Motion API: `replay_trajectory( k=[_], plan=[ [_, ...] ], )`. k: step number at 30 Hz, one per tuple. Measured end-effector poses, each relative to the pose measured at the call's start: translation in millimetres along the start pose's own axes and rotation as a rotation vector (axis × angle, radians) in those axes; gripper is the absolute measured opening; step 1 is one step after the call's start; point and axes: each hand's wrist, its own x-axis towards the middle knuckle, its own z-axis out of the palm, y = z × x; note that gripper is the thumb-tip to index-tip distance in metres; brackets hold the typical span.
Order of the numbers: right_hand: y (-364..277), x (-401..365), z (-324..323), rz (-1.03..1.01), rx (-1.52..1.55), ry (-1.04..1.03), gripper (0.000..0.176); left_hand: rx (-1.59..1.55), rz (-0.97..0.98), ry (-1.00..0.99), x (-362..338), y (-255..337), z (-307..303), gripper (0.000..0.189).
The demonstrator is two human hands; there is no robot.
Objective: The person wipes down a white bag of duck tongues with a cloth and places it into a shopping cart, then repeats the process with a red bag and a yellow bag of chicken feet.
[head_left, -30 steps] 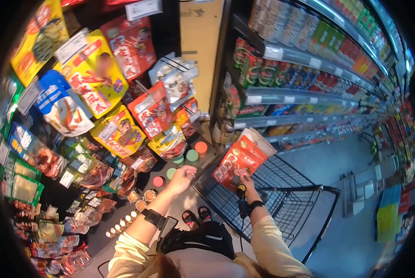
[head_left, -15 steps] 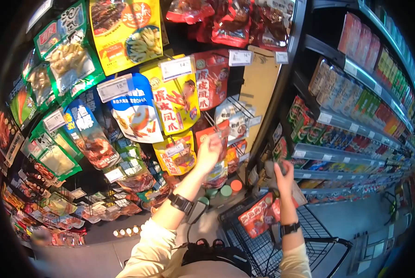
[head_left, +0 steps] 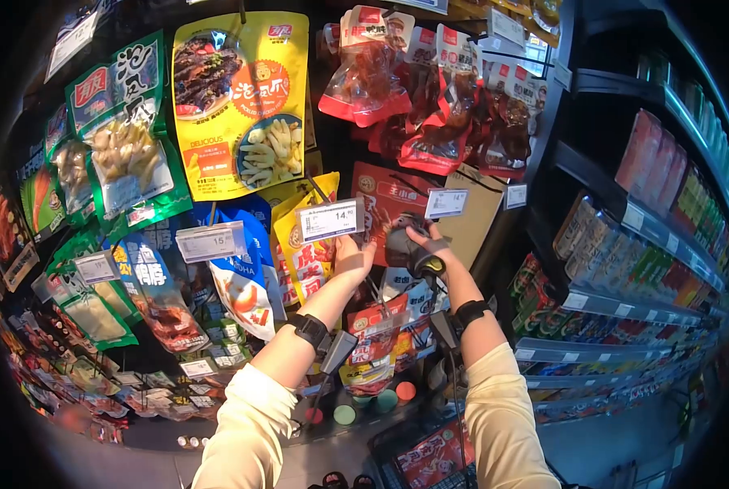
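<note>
My left hand (head_left: 351, 262) is raised between a yellow snack bag (head_left: 306, 273) and a red snack bag (head_left: 389, 189) on the hanging display. Its thumb and fingers are apart, with the fingertips partly behind a white price tag (head_left: 330, 218). My right hand (head_left: 439, 251) is wrapped round a dark handheld scanner (head_left: 412, 246) with yellow trim, which overlaps the lower part of the red bag. Below and between my wrists hangs another red bag (head_left: 373, 330).
A large yellow bag (head_left: 242, 106) and red-trimmed meat packs (head_left: 438, 98) hang above my hands. Shelves of drinks (head_left: 597, 236) run along the right. At the bottom, a shopping cart (head_left: 385, 473) holds a red packet (head_left: 436, 456).
My right hand has risen from above the cart to the display with the scanner. My left hand has left the lower red bag and shifted up beside the yellow bag. The view has tilted up.
</note>
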Motion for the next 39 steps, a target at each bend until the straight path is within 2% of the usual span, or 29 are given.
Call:
replay_trajectory(
  k=[2, 3, 4, 6, 7, 8, 10, 12, 13, 16, 17, 18, 20, 21, 24, 27, 28, 31, 32, 34, 35, 36, 38, 39],
  plan=[
    [11.1, 13.0, -2.4, 0.049, 0.122, -0.033, 0.071, 0.062, 0.012, -0.013, 8.6, -4.6, -4.7, 0.068],
    [7.2, 7.8, 0.4, 0.064, 0.136, -0.005, 0.056, -0.018, 0.048, -0.076, 12.8, -7.6, -6.5, 0.071],
    [6.4, 7.6, -0.1, 0.068, 0.138, -0.009, 0.056, -0.097, 0.084, -0.14, 15.4, -9.9, -7.6, 0.074],
    [5.0, 7.2, -9.5, 0.146, 0.031, -0.067, 0.047, -0.149, 0.066, -0.152, 10.5, -7.1, -8.3, 0.075],
    [7.5, 8.9, -12.6, 0.147, -0.039, -0.03, 0.039, -0.136, 0.081, -0.135, 6.2, -2.0, -10.7, 0.074],
    [10.1, 7.9, -14.7, 0.148, -0.041, -0.029, 0.039, -0.126, 0.097, -0.118, 2.7, 3.4, -13.0, 0.074],
    [9.2, -0.7, -17.5, 0.011, 0.022, -0.033, 0.035, -0.151, 0.111, -0.085, 4.9, -6.9, -4.2, 0.074],
    [-3.8, -16.2, -24.4, 0.052, 0.014, -0.039, 0.035, -0.33, 0.156, -0.185, 10.1, -20.5, 2.9, 0.074],
    [-8.9, -26.7, -28.9, 0.099, 0.008, -0.048, 0.035, -0.364, 0.15, -0.218, -0.5, -4.8, -10.5, 0.071],
    [-15.7, -50.8, -47.8, 0.084, 0.088, -0.108, 0.035, -0.626, -0.101, -0.443, -26.4, 29.5, -42.3, 0.061],
    [-17.4, -56.9, -54.6, 0.092, 0.095, -0.117, 0.036, -0.703, -0.119, -0.528, -36.3, 37.2, -51.7, 0.05],
    [-25.4, -73.0, -55.3, 0.079, 0.114, -0.133, 0.035, -0.74, -0.051, -0.573, -43.8, 41.0, -56.3, 0.041],
    [-49.0, -109.9, -50.0, 0.142, 0.14, -0.152, 0.033, -0.659, -0.043, -0.598, -62.5, 48.6, -66.5, 0.038],
    [-66.0, -132.7, -42.8, 0.149, 0.249, -0.24, 0.032, -0.705, -0.054, -0.598, -79.0, 62.0, -77.1, 0.039],
    [-64.6, -162.2, -49.2, 0.167, 0.247, -0.205, 0.034, -0.822, -0.154, -0.676, -112.5, 75.1, -95.0, 0.038],
    [-65.4, -198.1, -52.3, 0.257, 0.197, -0.259, 0.035, -0.858, -0.176, -0.77, -143.6, 59.4, -96.4, 0.04],
    [-76.2, -220.9, -39.4, 0.263, 0.264, -0.294, 0.037, -0.877, -0.203, -0.8, -155.8, 55.4, -98.8, 0.041],
    [-54.9, -255.7, -27.2, 0.298, 0.378, -0.176, 0.038, -1.031, -0.228, -0.996, -206.2, 32.8, -116.6, 0.062],
    [-44.5, -261.1, -30.5, 0.342, 0.317, -0.163, 0.038, -1.033, -0.305, -1.017, -223.3, 26.9, -123.2, 0.064],
    [-42.7, -286.0, -5.6, 0.329, 0.575, -0.028, 0.039, -1.087, -0.324, -0.952, -250.7, 29.9, -141.2, 0.06],
    [-27.2, -290.6, -16.1, 0.314, 0.611, -0.071, 0.04, -1.132, -0.394, -0.919, -259.9, 26.5, -149.3, 0.058],
    [-39.8, -306.0, -14.9, 0.29, 0.672, -0.097, 0.043, -1.175, -0.462, -0.883, -265.7, 23.0, -158.4, 0.056],
    [-46.6, -313.4, -14.6, 0.105, 0.837, -0.057, 0.046, -1.195, -0.508, -0.844, -274.2, 23.1, -176.0, 0.054],
    [-38.2, -312.5, -17.3, -0.028, 0.732, 0.076, 0.044, -1.196, -0.523, -0.841, -277.9, 22.6, -181.6, 0.054]
  ],
)
